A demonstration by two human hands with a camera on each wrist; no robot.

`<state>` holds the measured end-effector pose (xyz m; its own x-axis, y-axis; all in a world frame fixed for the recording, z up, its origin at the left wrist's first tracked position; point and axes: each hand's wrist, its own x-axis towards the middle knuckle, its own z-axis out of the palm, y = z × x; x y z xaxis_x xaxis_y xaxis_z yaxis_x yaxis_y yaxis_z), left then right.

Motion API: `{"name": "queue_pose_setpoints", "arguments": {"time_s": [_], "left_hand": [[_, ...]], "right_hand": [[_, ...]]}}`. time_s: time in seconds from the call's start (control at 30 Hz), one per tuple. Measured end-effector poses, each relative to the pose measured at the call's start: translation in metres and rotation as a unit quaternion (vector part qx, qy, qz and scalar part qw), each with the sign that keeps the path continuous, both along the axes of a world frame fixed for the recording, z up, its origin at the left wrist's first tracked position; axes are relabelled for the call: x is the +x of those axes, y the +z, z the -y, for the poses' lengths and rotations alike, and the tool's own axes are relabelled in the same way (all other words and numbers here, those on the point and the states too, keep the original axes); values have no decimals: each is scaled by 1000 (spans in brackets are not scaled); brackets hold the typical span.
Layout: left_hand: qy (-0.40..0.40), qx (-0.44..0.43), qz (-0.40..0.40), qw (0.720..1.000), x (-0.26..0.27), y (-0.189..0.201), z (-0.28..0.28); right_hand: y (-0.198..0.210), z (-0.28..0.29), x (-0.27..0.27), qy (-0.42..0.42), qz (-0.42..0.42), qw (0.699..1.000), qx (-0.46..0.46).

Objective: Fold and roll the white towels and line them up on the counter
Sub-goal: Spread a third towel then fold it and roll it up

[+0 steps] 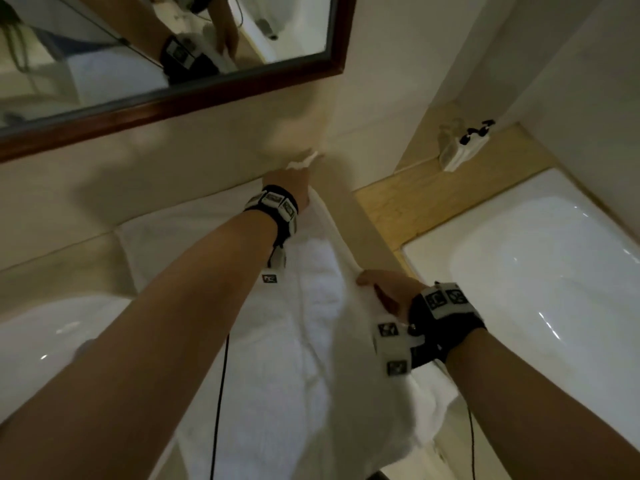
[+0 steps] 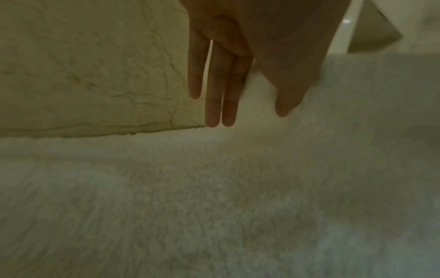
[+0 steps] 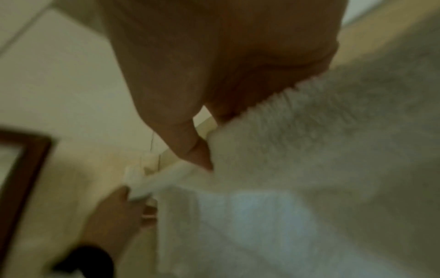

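A white towel (image 1: 304,323) lies lengthwise on the counter between two basins, with its right edge raised off the surface. My left hand (image 1: 291,181) reaches to the far end by the wall and pinches the towel's far corner, which pokes out above the fingers. In the left wrist view the left hand (image 2: 252,118) shows long fingers and thumb over the towel's pile (image 2: 214,206). My right hand (image 1: 374,289) grips the same raised edge nearer to me. The right wrist view shows the right hand (image 3: 212,141) pinching the towel (image 3: 309,188), with the left hand (image 3: 119,206) beyond.
A mirror in a dark wooden frame (image 1: 207,95) hangs on the wall above. A white basin (image 1: 536,271) is sunk in the wooden counter (image 1: 398,209) on the right, another basin (image 1: 41,341) lies at the left. A small white holder (image 1: 464,147) stands in the back right corner.
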<state>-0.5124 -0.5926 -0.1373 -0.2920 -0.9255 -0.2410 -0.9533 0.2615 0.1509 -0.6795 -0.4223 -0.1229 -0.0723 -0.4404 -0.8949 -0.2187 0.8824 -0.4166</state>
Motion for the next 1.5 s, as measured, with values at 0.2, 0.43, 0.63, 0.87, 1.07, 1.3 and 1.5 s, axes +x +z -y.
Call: {"name": "queue_pose_setpoints", "arguments": {"time_s": [0.2,0.43,0.63,0.87,1.07,1.3,1.5], "left_hand": [[187,124,-233,946,68,12,-17],[394,100,-353,842,173,23,-59],[393,122,-143,900,234,-26,-101],[386,43,-50,920,231,-46,-129],[293,91,10,952,199,-44,-147],[227,85,20,970,175,-53,-176],[181,92,-16,979,137,-59,-177]], "right_hand": [[10,-12,60,27,118,992,26],[21,-52,167,111,250,961,47],[-6,-79,222,108,218,968,67],[-36,-77,182,16,113,993,12],[-58,-85,148,229,-252,926,-163],[-65,-89,135,313,-250,901,-167],[-55,-53,84,267,-315,893,-181]]}}
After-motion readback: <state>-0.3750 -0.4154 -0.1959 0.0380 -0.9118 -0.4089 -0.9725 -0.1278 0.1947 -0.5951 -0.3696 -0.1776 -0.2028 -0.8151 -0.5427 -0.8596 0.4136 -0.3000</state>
